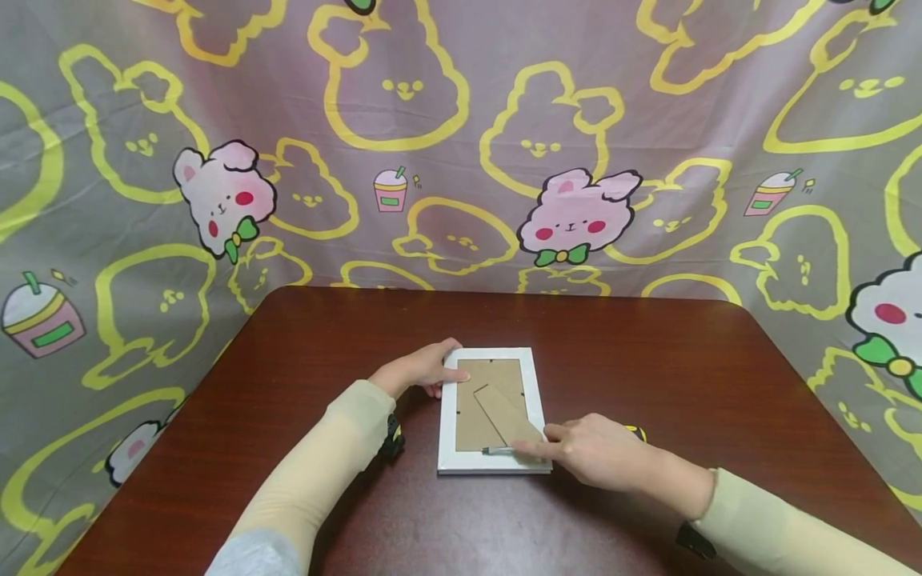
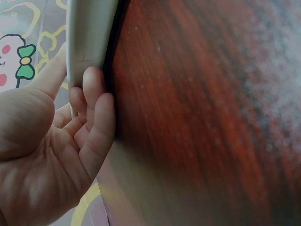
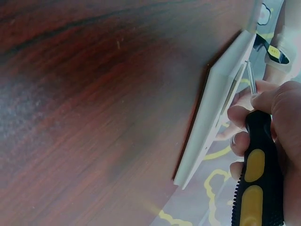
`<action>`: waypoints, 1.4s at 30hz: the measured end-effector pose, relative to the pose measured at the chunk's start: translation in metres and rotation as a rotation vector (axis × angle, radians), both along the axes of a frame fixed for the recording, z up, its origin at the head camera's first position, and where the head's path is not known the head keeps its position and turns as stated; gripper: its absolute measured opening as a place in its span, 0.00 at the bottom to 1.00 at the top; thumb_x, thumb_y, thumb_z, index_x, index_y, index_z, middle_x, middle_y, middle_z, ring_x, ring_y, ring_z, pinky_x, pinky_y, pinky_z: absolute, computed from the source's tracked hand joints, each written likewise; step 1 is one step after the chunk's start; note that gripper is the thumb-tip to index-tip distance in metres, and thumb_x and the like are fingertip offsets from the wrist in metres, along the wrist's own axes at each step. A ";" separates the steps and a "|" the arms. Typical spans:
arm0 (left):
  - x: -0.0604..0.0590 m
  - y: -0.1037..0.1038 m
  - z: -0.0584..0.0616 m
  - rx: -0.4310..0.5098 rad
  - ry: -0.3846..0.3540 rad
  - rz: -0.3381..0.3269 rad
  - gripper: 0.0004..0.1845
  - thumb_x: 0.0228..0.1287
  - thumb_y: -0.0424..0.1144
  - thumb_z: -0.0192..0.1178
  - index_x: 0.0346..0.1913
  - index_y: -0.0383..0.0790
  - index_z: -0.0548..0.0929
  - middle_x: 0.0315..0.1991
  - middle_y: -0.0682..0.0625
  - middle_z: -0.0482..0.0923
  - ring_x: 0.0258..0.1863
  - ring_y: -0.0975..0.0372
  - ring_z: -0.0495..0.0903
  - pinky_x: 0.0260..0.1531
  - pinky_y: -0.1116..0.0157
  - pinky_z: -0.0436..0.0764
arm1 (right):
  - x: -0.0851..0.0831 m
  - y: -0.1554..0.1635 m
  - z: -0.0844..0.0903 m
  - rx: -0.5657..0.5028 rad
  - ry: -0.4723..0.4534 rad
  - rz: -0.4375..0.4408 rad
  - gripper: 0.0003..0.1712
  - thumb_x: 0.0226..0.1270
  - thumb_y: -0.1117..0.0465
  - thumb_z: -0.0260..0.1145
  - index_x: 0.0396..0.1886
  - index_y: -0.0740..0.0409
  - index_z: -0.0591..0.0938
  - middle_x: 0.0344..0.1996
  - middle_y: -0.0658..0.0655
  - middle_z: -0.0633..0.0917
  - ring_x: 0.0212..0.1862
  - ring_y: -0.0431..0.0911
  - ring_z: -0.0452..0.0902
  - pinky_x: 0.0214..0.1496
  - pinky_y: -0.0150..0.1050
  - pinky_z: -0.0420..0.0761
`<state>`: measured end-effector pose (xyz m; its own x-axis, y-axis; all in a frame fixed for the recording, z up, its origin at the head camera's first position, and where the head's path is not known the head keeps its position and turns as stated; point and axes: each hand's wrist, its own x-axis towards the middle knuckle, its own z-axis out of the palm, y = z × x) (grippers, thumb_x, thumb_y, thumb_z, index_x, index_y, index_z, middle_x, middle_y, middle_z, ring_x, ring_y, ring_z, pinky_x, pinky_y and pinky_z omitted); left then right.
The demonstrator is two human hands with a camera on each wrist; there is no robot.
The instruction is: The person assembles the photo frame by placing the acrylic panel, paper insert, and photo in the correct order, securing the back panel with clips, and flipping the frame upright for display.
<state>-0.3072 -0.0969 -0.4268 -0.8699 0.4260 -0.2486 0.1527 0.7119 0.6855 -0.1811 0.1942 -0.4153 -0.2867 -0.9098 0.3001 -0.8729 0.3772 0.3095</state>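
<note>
A white picture frame (image 1: 448, 424) lies back side up on the table. Its brown backing board (image 1: 471, 376) carries a slanted stand leg (image 1: 504, 412), and small dark tabs show around the opening. My left hand (image 1: 426, 368) grips the left side of the frame, thumb over the top and fingers curled against the side edge. In my right hand (image 1: 601, 450) is a screwdriver (image 3: 257, 188) with a black and yellow handle. Its metal shaft reaches over the frame's near right part, tip at the lower edge of the backing board. Part of the handle is hidden by the right hand.
The dark red wooden table (image 1: 346, 336) has rounded far corners. A printed curtain (image 1: 461, 176) with cartoon rabbits hangs behind it and along both sides. Black straps are on both wrists.
</note>
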 end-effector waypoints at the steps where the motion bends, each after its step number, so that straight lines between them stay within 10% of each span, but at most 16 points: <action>1: 0.000 0.000 0.000 0.000 0.001 0.000 0.28 0.65 0.43 0.65 0.62 0.39 0.66 0.25 0.44 0.76 0.15 0.60 0.76 0.18 0.65 0.78 | 0.000 0.000 0.000 0.000 0.003 -0.003 0.36 0.43 0.70 0.68 0.56 0.39 0.82 0.18 0.43 0.64 0.16 0.37 0.54 0.13 0.29 0.56; 42: 0.000 0.000 0.000 0.007 -0.013 0.002 0.28 0.65 0.43 0.65 0.63 0.40 0.66 0.24 0.44 0.76 0.14 0.60 0.76 0.18 0.65 0.78 | -0.001 -0.006 0.002 0.031 0.003 0.009 0.39 0.40 0.72 0.69 0.57 0.41 0.82 0.19 0.43 0.67 0.16 0.37 0.54 0.14 0.29 0.57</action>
<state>-0.3077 -0.0968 -0.4267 -0.8674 0.4263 -0.2567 0.1428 0.7074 0.6922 -0.1826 0.1886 -0.4132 -0.2772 -0.9213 0.2726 -0.8753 0.3591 0.3237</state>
